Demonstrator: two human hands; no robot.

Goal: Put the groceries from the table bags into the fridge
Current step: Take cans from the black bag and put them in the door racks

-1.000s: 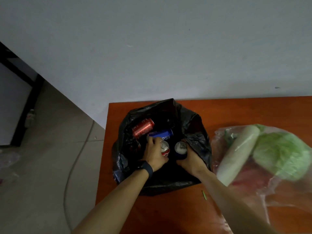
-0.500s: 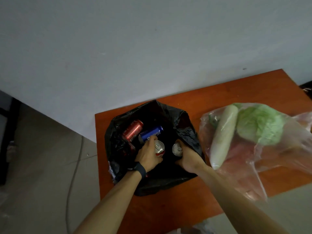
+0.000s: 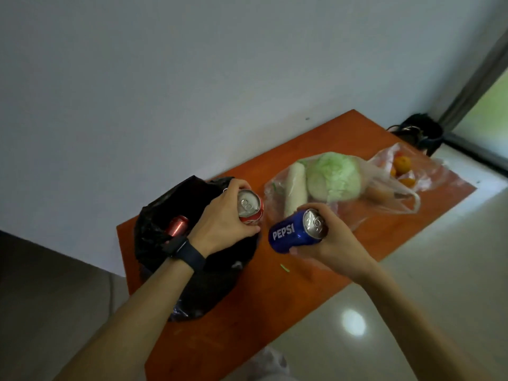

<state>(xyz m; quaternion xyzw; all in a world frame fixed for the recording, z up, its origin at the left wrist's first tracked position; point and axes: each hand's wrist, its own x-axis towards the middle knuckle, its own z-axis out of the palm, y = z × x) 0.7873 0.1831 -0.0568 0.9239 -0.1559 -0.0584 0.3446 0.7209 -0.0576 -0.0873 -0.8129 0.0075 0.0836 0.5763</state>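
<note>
Left hand (image 3: 222,224), with a black wristband (image 3: 187,253), has its fingers curled round a red aluminium drink can (image 3: 250,209), top facing the camera. Half a second earlier this hand and can sat down inside the crumpled black plastic bag (image 3: 198,284); now the can is raised above the bag's right rim. Right hand (image 3: 335,243) grips a blue Pepsi can (image 3: 297,232) tilted on its side. This can was also in the bag before, and is now held clear of it over the orange-brown wooden table (image 3: 247,312). A second red can (image 3: 177,225) lies in the bag. Beside it, a clear plastic bag (image 3: 384,202) holds a white radish (image 3: 295,188) and a pale green cabbage (image 3: 334,177). The view has swung right, revealing oranges (image 3: 402,163) at the far end.
</note>
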